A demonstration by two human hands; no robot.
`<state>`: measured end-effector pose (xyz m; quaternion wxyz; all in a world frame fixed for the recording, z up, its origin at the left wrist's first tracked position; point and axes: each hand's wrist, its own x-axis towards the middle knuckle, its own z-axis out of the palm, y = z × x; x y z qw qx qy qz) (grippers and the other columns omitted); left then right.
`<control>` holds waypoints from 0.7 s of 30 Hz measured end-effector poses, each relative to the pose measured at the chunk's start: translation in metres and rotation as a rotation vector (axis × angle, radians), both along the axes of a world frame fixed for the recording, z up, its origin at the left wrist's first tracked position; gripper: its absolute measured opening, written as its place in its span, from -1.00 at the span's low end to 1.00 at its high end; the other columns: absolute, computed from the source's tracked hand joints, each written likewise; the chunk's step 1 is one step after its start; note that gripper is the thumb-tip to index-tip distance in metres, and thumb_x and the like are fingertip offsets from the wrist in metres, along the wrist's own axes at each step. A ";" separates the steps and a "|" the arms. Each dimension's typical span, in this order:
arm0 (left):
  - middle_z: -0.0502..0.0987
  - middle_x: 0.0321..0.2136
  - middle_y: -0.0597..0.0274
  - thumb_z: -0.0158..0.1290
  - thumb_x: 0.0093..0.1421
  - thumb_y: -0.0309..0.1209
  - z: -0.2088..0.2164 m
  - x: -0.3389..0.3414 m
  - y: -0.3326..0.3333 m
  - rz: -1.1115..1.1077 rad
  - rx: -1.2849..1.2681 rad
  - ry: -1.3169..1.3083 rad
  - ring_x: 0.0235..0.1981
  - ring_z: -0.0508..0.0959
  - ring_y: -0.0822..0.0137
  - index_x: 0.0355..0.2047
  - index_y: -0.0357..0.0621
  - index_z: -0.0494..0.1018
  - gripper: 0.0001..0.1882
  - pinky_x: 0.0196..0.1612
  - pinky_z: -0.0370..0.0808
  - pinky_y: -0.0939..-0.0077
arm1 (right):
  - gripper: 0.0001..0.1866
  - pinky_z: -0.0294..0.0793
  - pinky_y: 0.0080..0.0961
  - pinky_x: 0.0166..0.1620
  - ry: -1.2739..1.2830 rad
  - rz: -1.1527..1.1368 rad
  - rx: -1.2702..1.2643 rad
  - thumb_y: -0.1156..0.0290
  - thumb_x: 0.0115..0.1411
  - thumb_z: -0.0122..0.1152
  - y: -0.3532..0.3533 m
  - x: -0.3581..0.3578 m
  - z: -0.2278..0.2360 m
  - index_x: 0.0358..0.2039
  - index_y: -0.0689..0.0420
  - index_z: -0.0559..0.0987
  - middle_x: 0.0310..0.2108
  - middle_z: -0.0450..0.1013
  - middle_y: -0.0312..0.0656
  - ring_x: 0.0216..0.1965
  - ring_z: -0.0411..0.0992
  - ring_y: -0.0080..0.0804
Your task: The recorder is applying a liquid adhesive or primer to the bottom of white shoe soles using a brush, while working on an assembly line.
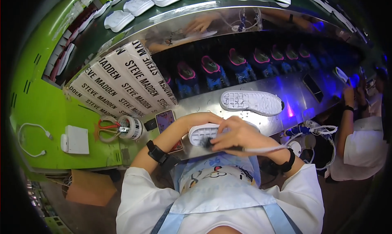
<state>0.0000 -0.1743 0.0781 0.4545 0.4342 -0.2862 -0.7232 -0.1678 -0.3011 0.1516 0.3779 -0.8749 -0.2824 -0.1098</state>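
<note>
In front of my body, a white shoe sole is tilted with its grid-like hollow side in view. My left hand is closed around its far edge, its fingers partly hidden behind my right hand. A brush with dark bristles and a long pale handle is pinched in my right hand; the bristles meet the sole's cavity and look blurred. Just beyond my hands, a second white sole lies on the metal bench, its grid side up.
Dark shoe uppers with pink collars stand in a row behind the bench. Left are a printed carton, tape roll, phone and white charger box. Another phone lies right, near a co-worker's arm. White soles line the shelf.
</note>
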 end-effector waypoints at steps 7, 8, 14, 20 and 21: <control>0.06 0.23 -0.07 -0.36 0.24 0.04 -0.035 -0.036 0.024 0.522 -0.476 1.087 0.23 0.10 -0.03 0.23 -0.20 0.03 -0.31 0.27 -0.05 0.03 | -0.71 0.41 -0.46 -0.08 0.381 -0.285 0.665 0.63 -0.10 0.25 -0.033 -0.006 0.001 -0.27 0.26 0.60 -0.30 0.53 -0.14 -0.19 0.46 -0.35; 0.06 0.23 -0.07 -0.35 0.24 0.01 -0.017 -0.049 0.013 0.687 -0.439 0.907 0.20 0.16 -0.03 0.24 -0.14 0.02 -0.33 0.26 0.03 0.08 | -0.72 0.41 -0.47 -0.07 0.259 -0.317 0.619 0.62 -0.08 0.24 -0.021 -0.006 -0.006 -0.27 0.25 0.60 -0.30 0.53 -0.15 -0.19 0.46 -0.38; 0.20 0.14 0.00 -0.26 0.21 -0.01 -0.033 -0.071 0.023 0.896 -0.335 1.067 0.02 0.34 0.06 0.22 -0.09 0.07 -0.36 -0.03 0.39 -0.04 | -0.79 0.45 -0.50 -0.30 -0.111 -0.647 0.359 0.51 -0.01 0.24 0.012 0.014 -0.020 -0.30 0.21 0.60 -0.50 0.50 -0.16 -0.48 0.46 -0.45; 0.14 0.18 0.00 -0.23 0.18 -0.03 -0.012 -0.052 0.009 1.056 -0.483 1.074 0.03 0.30 0.00 0.23 -0.12 0.02 -0.32 0.09 0.30 0.10 | -0.80 0.45 -0.53 -0.22 0.115 -0.347 0.518 0.46 0.07 0.17 0.028 0.013 -0.021 -0.27 0.24 0.56 -0.38 0.52 -0.10 -0.33 0.49 -0.40; 0.17 0.16 -0.01 -0.23 0.17 -0.01 -0.015 -0.052 0.010 0.870 -0.580 0.949 0.04 0.29 0.04 0.24 -0.12 0.02 -0.31 0.08 0.31 0.12 | -0.80 0.44 -0.54 -0.23 0.123 -0.433 0.572 0.44 0.10 0.15 0.021 0.017 -0.018 -0.28 0.25 0.55 -0.40 0.52 -0.09 -0.34 0.49 -0.43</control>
